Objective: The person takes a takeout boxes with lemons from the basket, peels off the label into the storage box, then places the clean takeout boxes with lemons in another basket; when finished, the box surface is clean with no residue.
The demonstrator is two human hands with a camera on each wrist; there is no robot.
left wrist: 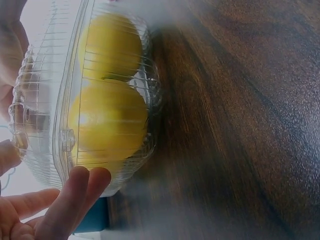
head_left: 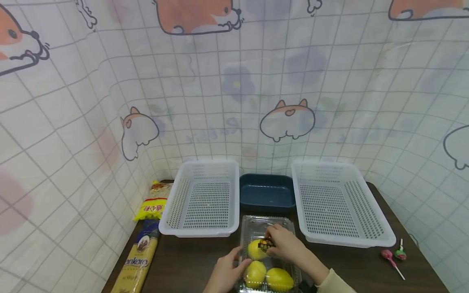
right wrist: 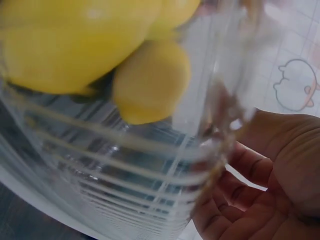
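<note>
A clear lidded plastic box (head_left: 253,228) with several yellow lemons (head_left: 255,273) in it lies at the table's front middle. My left hand (head_left: 226,272) touches its left side; in the left wrist view the left fingers (left wrist: 75,195) lie straight along the closed rim, beside the lemons (left wrist: 111,117). On the lid, by a black and orange sticker (head_left: 264,244), rests my right hand (head_left: 287,246), its fingers bent. The right wrist view shows the right hand (right wrist: 255,185) against the box's ribbed wall, fingertips partly hidden behind the plastic, with lemons (right wrist: 152,82) inside.
Two white baskets (head_left: 233,195) (head_left: 298,195) flank a dark blue tray (head_left: 267,208) at the back. On the left lie a yellow bag (head_left: 153,207) and a pasta pack (head_left: 137,260). Two lollipops (head_left: 386,254) (head_left: 400,255) lie at the right.
</note>
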